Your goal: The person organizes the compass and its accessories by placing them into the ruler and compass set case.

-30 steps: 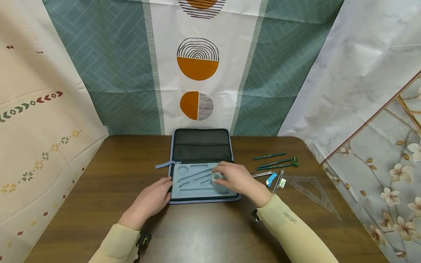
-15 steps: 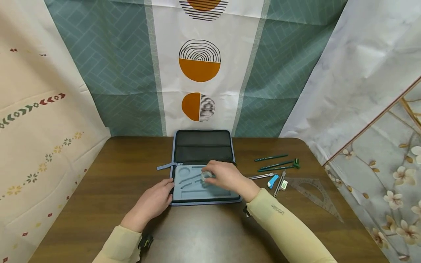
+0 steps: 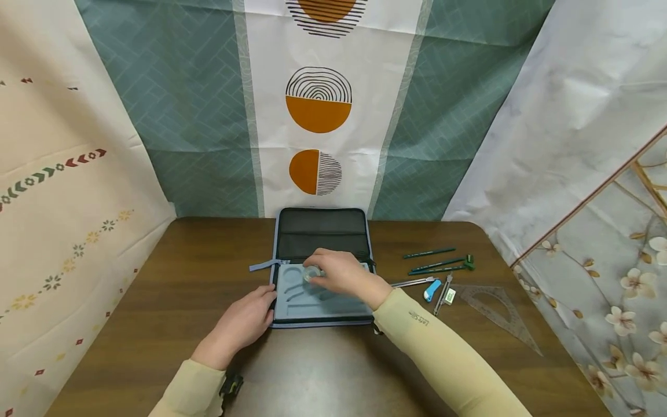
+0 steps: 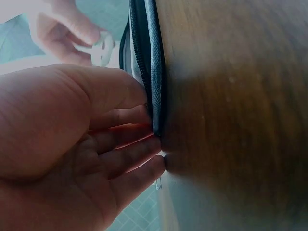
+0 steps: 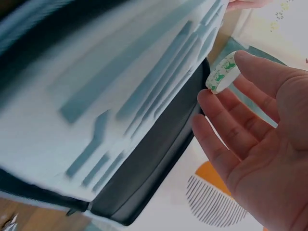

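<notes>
Both forearms are covered in pale yellow sleeves, the left sleeve (image 3: 190, 387) and the right sleeve (image 3: 432, 350) alike in colour. The cloth is plain and smooth, fits closely, and ends at the wrist, leaving the left hand (image 3: 245, 319) and the right hand (image 3: 345, 274) bare. Near the right cuff runs a line of small, dark, slanted lettering (image 3: 418, 318), too small to read surely. Under the left wrist sits a small black device (image 3: 231, 384); below the right wrist only a black scrap (image 3: 377, 329) of something shows.
</notes>
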The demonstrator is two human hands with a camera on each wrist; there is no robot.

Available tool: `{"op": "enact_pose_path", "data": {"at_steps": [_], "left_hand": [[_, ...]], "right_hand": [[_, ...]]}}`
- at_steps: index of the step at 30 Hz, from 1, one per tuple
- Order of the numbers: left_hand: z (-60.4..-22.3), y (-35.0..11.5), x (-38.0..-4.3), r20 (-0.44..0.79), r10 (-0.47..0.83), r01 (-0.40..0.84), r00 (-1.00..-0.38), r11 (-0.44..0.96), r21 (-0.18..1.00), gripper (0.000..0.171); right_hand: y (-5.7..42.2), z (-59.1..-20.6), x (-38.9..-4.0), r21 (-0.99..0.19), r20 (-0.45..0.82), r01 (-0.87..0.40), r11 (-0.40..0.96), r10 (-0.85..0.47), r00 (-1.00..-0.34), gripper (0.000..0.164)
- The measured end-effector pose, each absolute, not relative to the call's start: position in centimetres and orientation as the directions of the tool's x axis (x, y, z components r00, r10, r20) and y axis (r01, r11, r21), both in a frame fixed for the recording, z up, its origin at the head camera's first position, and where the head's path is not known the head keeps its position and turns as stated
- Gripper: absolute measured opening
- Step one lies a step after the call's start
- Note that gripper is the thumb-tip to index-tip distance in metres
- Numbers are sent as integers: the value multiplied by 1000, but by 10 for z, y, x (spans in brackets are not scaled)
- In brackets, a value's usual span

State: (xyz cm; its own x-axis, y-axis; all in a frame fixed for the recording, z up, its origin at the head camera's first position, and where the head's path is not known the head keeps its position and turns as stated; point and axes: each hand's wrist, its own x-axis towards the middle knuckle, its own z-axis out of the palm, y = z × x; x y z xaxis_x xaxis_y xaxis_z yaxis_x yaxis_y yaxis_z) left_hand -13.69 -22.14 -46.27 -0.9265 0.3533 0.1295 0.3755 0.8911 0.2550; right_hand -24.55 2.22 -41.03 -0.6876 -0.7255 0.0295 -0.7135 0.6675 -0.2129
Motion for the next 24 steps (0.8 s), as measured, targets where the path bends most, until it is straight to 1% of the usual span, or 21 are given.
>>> {"op": "enact_pose_path", "data": {"at_steps": [4, 5, 9, 11, 12, 13, 16, 21, 24], "left_hand": [[-463, -217, -137, 128, 349, 371, -928, 891, 262, 39], [-467, -218, -139, 144, 353, 379, -924, 892, 245, 39], [-471, -218, -137, 140, 360, 385, -923, 883, 270, 39], [-472, -219, -136, 148, 365, 392, -919, 878, 274, 39], [-469, -218, -134, 141, 358, 384, -923, 875, 295, 40], [-472, -219, -135, 162, 359, 392, -919, 879, 272, 39], [-471, -221, -135, 183, 353, 391, -918, 882, 261, 39], [-464, -219, -134, 117, 338, 358, -934, 889, 286, 39], [-468, -221, -138, 129, 347, 369, -929, 892, 259, 40]], "right_hand": [[13, -410, -250, -205, 19, -716, 668, -728, -685, 40], [11, -410, -251, -205, 19, -715, 668, -728, -685, 40], [2, -413, -254, -194, 4, -709, 678, -722, -691, 39], [-3, -415, -255, -183, -5, -715, 675, -728, -686, 39], [-6, -415, -255, -176, -7, -719, 672, -731, -682, 39], [-8, -416, -255, -169, -6, -724, 669, -735, -678, 39], [-16, -416, -255, -152, -4, -728, 669, -737, -676, 39], [-25, -422, -257, -123, -16, -731, 672, -737, -675, 38], [-29, -424, -258, -104, -16, -733, 672, -738, -674, 38]]}}
